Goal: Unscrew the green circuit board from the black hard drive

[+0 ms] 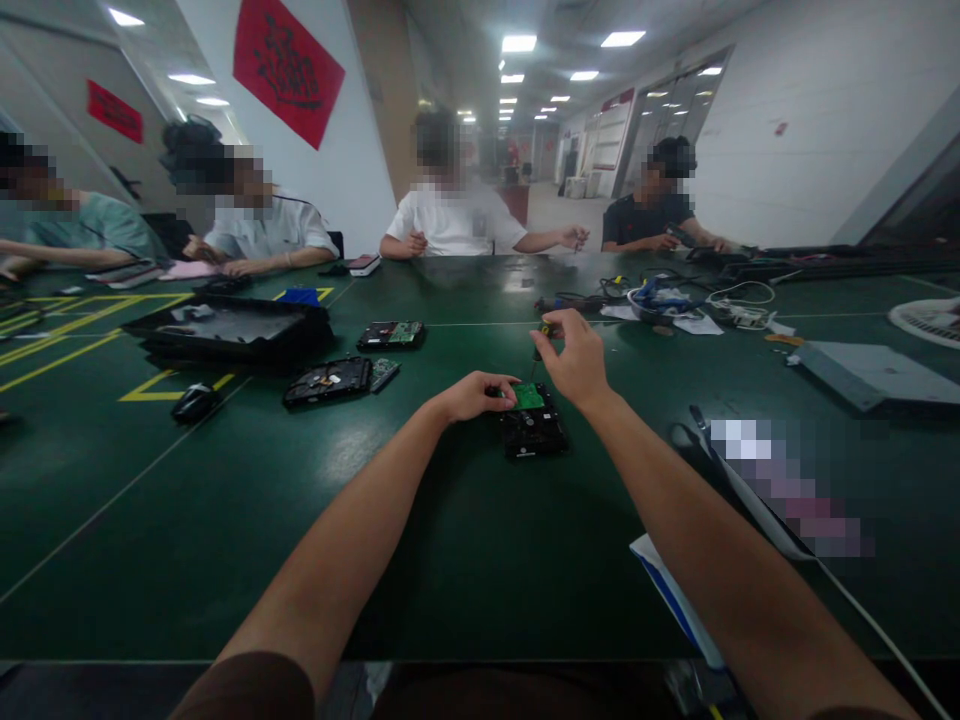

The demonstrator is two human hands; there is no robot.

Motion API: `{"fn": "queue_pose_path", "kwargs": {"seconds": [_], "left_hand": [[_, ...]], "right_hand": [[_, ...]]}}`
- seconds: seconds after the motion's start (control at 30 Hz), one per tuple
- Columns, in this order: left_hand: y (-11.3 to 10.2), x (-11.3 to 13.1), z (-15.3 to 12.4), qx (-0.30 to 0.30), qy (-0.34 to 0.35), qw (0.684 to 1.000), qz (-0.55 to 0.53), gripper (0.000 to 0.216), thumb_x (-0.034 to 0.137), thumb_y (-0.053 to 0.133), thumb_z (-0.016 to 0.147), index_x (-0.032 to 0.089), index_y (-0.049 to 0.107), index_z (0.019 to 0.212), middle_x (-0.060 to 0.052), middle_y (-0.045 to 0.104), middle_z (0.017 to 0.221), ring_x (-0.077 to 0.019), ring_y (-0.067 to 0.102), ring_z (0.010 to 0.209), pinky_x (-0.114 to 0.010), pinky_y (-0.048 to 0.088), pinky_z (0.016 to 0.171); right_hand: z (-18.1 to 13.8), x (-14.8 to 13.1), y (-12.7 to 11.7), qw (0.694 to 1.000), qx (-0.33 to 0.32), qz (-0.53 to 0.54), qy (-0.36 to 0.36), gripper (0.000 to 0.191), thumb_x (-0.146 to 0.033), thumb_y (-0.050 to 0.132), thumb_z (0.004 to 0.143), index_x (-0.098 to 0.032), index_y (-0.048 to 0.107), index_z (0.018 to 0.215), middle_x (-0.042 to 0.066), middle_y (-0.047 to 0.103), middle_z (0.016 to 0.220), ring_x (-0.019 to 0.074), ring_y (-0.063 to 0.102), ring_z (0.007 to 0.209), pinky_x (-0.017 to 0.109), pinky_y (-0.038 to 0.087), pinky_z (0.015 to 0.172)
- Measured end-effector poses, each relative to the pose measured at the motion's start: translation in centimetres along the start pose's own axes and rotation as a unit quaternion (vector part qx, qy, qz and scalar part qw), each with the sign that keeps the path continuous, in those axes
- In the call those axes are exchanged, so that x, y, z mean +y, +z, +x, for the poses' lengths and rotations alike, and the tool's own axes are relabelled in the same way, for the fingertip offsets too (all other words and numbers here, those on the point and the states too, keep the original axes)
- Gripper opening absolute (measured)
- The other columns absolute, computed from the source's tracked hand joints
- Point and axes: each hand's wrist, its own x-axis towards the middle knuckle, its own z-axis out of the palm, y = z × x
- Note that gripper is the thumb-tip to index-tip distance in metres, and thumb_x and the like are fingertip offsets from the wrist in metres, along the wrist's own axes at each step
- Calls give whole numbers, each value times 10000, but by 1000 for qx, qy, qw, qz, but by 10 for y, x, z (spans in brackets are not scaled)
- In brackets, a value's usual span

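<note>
- I see my left hand (476, 395) lying on the left edge of a black hard drive (534, 430). Its fingers are curled and clenched over the small green circuit board (529, 397) on the drive's top.
- My right hand (574, 360) hovers just above the black hard drive on its far right side. The thumb and fingertips are pinched around the yellow-and-black handle of a thin screwdriver (541, 332).
- The screwdriver stands nearly upright, with its shaft pointing down at the far edge of the green circuit board. I cannot tell whether the tip touches it.
- The black hard drive lies flat on the dark green table (450, 560), straight ahead of me between my two forearms.
- Left of the black hard drive, well apart from it, lies a second opened black drive (328, 381) with a loose green board (384, 373) just beside it.
- A third drive with its green board showing (391, 334) lies farther off to the left.
- Farther left again are a shallow black plastic tray (225, 330) and a black computer mouse (195, 402).
- Beyond the black hard drive and to its right lies a tangle of white and blue cables (667, 298).
- To the drive's right, well apart, are a flat grey metal box (874, 372) and a white round fan grille (930, 322).
- Four other people sit at the far side of the table from the black hard drive, with their hands on their own work.
</note>
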Motion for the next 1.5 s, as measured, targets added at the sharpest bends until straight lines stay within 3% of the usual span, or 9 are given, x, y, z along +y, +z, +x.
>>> {"fn": "queue_pose_path", "kwargs": {"seconds": [0.2,0.4,0.6,0.8,1.0,1.2,1.33,1.5], "left_hand": [[0,-4,1,6,1,1000,3,151,298,723,810,183,734,907,-103,564,1443,-268,538,1325,-427,330,1131],[-1,-3,0,-1,4,1000,0,172,319,722,812,178,732,910,-103,554,1452,-267,532,1329,-423,336,1133],[0,-4,1,3,3,1000,-1,158,296,718,812,178,733,915,-107,557,1448,-269,525,1337,-428,322,1141],[-1,-5,1,-5,7,1000,-1,160,297,720,816,176,734,919,-108,549,1458,-270,519,1343,-419,333,1128],[0,-7,1,1,15,1000,-3,145,293,722,814,180,735,903,-96,568,1440,-268,520,1344,-415,325,1130],[0,-6,1,6,7,1000,-2,133,278,722,808,184,736,902,-96,588,1417,-270,527,1336,-422,330,1128],[1,-6,1,9,10,1000,3,149,291,727,809,174,733,901,-107,585,1418,-269,522,1341,-415,319,1136],[1,-4,1,0,14,1000,-4,180,318,730,810,164,732,904,-115,590,1412,-271,510,1352,-397,332,1126]], "right_hand": [[-1,-2,0,999,-1,-15,-30,236,-260,528,942,-236,599,1166,109,603,1115,265,606,1033,468,520,903],[-2,2,2,1000,12,-5,0,207,-309,583,921,-228,574,1111,99,636,1053,262,625,953,455,533,851],[-2,-4,0,1000,7,-13,-28,225,-257,514,947,-240,601,1153,106,613,1110,269,594,1064,469,502,928],[-1,-1,0,1000,7,-1,0,202,-292,577,920,-216,576,1107,99,629,1044,253,620,954,434,527,843],[-1,-6,-1,1000,3,-3,-21,195,-258,536,930,-232,590,1115,103,610,1099,259,600,1028,445,515,886],[-1,-4,0,1000,-6,-4,8,190,-275,553,921,-216,575,1101,94,637,1042,244,626,927,423,528,845],[-1,-6,-2,1000,-11,-17,-17,213,-268,522,942,-224,592,1138,108,617,1111,250,612,1011,432,509,905],[0,-4,-2,1000,1,-17,8,200,-277,562,913,-201,577,1097,118,629,1067,262,618,982,430,513,877]]}}
